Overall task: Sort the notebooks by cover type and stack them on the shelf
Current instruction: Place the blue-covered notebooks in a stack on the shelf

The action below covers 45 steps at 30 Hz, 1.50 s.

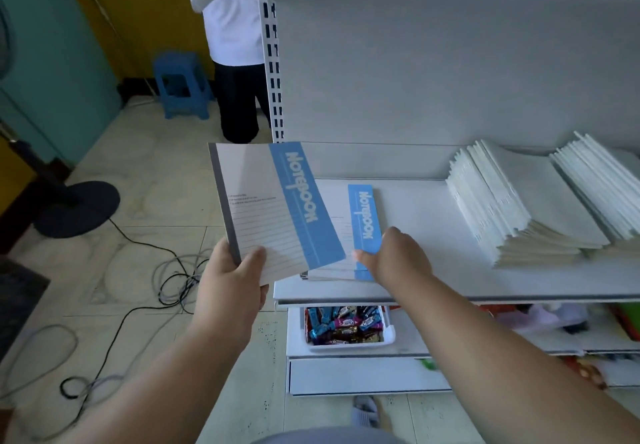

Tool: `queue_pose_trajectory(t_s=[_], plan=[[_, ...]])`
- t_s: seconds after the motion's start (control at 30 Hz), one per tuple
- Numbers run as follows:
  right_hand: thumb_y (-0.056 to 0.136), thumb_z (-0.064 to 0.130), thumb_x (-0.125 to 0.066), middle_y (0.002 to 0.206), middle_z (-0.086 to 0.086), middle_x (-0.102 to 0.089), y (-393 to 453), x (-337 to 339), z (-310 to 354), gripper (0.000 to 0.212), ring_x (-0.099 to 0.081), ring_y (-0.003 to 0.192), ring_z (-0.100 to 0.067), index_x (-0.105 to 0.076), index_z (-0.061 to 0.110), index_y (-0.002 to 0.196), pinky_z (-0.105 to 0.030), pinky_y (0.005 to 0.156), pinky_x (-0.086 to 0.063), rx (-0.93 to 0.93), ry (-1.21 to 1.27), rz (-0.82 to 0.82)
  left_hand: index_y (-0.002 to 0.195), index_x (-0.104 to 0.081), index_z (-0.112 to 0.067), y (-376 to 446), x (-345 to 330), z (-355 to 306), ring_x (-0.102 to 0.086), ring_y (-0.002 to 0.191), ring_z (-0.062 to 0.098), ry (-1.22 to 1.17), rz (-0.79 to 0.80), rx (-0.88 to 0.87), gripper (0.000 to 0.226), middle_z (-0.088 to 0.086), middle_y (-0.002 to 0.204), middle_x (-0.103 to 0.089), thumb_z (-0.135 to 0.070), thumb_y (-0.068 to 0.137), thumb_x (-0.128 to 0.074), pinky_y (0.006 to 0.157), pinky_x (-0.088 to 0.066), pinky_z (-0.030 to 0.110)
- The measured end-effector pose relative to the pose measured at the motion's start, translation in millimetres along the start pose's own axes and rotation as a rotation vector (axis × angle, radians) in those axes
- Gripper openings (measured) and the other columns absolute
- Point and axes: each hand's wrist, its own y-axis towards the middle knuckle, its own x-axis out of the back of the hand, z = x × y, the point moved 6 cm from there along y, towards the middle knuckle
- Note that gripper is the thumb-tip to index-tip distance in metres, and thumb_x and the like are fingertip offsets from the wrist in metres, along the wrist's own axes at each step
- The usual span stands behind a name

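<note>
Bare forearms, no sleeves visible, perhaps a grey garment at bottom edge

The notebook I hold is pale grey-white with fine ruled lines, a dark grey spine strip and a sky-blue band carrying white lettering. The notebook on the shelf shows the same blue band with white letters. The shelf is plain white, and so are the two stacks of white-covered notebooks on it. Below, a white tray holds sweets in blue, purple, brown and gold wrappers. The floor is cream tile with faint marbling, crossed by black and grey cables. A blue stool stands by a teal and mustard-yellow wall.
</note>
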Motion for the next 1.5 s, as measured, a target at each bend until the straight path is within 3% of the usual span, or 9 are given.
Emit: queue_pose_trajectory(t_s=[0.2,0.4,0.5,0.67,0.9,1.07,1.33,1.4,1.5], plan=[[0.093,0.023,-0.060,0.098,-0.007,-0.064,0.0,29.0,-9.8,0.015,-0.055,0.077,-0.026,-0.047,0.017,0.098,-0.031,0.062,-0.039,0.034,0.388,-0.141,0.110,-0.064,-0.024,1.4,-0.3,-1.8,-0.048,0.054,0.015,-0.033,0.074,-0.016,0.016,-0.002,0.073,-0.062,-0.016,0.100,-0.054,0.053,-0.042,0.031],[0.100,0.009,-0.053,0.097,-0.010,-0.068,-42.3,21.2,39.7,0.014,-0.057,0.068,-0.018,-0.061,0.014,0.110,-0.022,0.042,-0.028,0.060,1.281,0.397,0.111,-0.062,-0.021,7.1,-8.1,2.1,-0.070,0.083,0.027,-0.094,0.096,0.104,0.012,0.002,0.104,-0.069,-0.018,0.101,-0.056,0.078,-0.060,0.041],[0.105,0.033,-0.043,0.089,-0.017,-0.070,-42.4,13.7,39.6,0.031,-0.061,0.070,-0.031,-0.066,0.012,0.103,-0.024,0.045,-0.033,0.078,1.114,0.390,0.114,-0.062,-0.010,7.9,-6.0,1.3,-0.066,0.074,0.025,-0.153,0.072,0.126,0.015,0.008,0.097,-0.067,-0.009,0.101,-0.055,0.059,-0.056,0.034],[0.088,0.074,-0.040,0.113,-0.007,-0.054,-13.5,4.1,7.0,0.071,-0.058,0.104,-0.027,-0.048,0.011,0.119,-0.033,0.074,-0.041,0.097,-0.182,0.019,0.108,-0.063,-0.025,6.0,6.5,1.7,-0.061,0.072,0.016,-0.195,0.033,0.096,0.019,-0.003,0.092,-0.069,-0.010,0.102,-0.053,0.056,-0.047,0.030],[0.092,0.041,-0.064,0.106,-0.009,-0.063,0.9,9.2,-7.0,0.036,-0.056,0.086,-0.027,-0.049,0.010,0.104,-0.031,0.066,-0.039,-0.016,0.091,-0.055,0.109,-0.063,-0.032,3.8,10.0,0.2,-0.066,0.065,0.003,-0.227,0.056,0.086,0.025,-0.012,0.086,-0.072,-0.011,0.102,-0.051,0.058,-0.049,0.026],[0.098,0.024,-0.056,0.104,-0.002,-0.067,-18.6,24.1,12.2,0.012,-0.065,0.093,-0.025,-0.053,0.021,0.109,-0.037,0.075,-0.052,0.088,0.818,-0.012,0.108,-0.064,-0.033,3.8,14.1,-0.7,-0.062,0.083,0.012,-0.259,0.026,0.123,0.020,-0.009,0.093,-0.070,-0.017,0.102,-0.053,0.076,-0.049,0.031],[0.105,0.040,-0.041,0.092,-0.005,-0.072,-82.8,22.3,34.6,0.034,-0.066,0.070,-0.019,-0.063,0.017,0.118,-0.028,0.056,-0.049,0.054,1.225,0.357,0.123,-0.057,-0.028,-20.7,-13.0,-5.8,-0.066,0.090,0.019,-0.163,0.202,0.120,0.031,-0.003,0.107,-0.068,-0.007,0.101,-0.053,0.068,-0.058,0.032],[0.098,0.053,-0.048,0.109,-0.018,-0.071,-77.0,35.1,17.2,0.047,-0.070,0.093,-0.032,-0.065,0.012,0.114,-0.045,0.083,-0.053,-0.018,1.192,0.287,0.124,-0.057,-0.033,-32.9,-24.8,-3.8,-0.070,0.086,0.011,-0.056,0.302,0.044,0.035,-0.007,0.105,-0.072,-0.008,0.100,-0.056,0.069,-0.055,0.022],[0.090,0.046,-0.065,0.095,-0.017,-0.062,-71.0,72.4,-14.2,0.041,-0.055,0.080,-0.023,-0.062,0.009,0.106,-0.038,0.075,-0.045,-0.035,1.103,0.012,0.123,-0.057,-0.033,-58.2,-56.2,3.8,-0.071,0.096,0.009,0.085,0.424,-0.020,0.037,-0.010,0.110,-0.073,-0.006,0.098,-0.057,0.083,-0.057,0.028]])
